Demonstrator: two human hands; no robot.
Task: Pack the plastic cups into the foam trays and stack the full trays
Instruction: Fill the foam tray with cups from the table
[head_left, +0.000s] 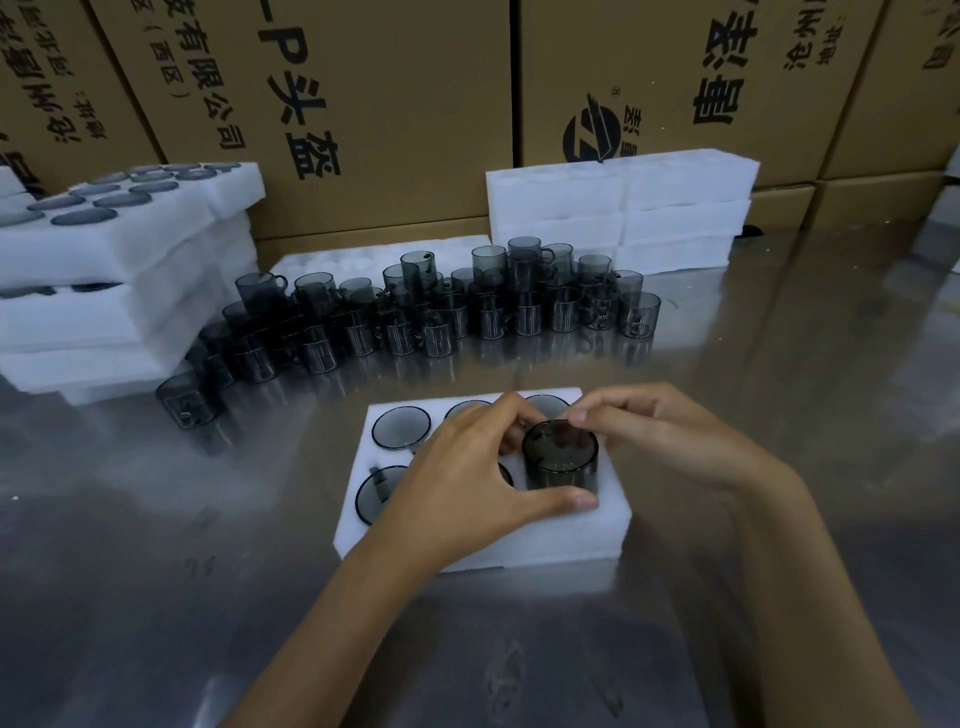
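A white foam tray lies on the steel table in front of me. Smoky grey plastic cups sit sunk in its pockets, such as the back-left one and the front-left one. One cup stands high out of the front-right pocket. My left hand curls round this cup, thumb lying on the foam at its base and fingers arched behind it. My right hand pinches its far rim with the fingertips. The middle pockets are hidden under my left hand.
A crowd of loose cups stands piled across the table's middle, one stray cup at the left. Full trays are stacked at the left, empty trays at the back right. Cardboard boxes wall the back.
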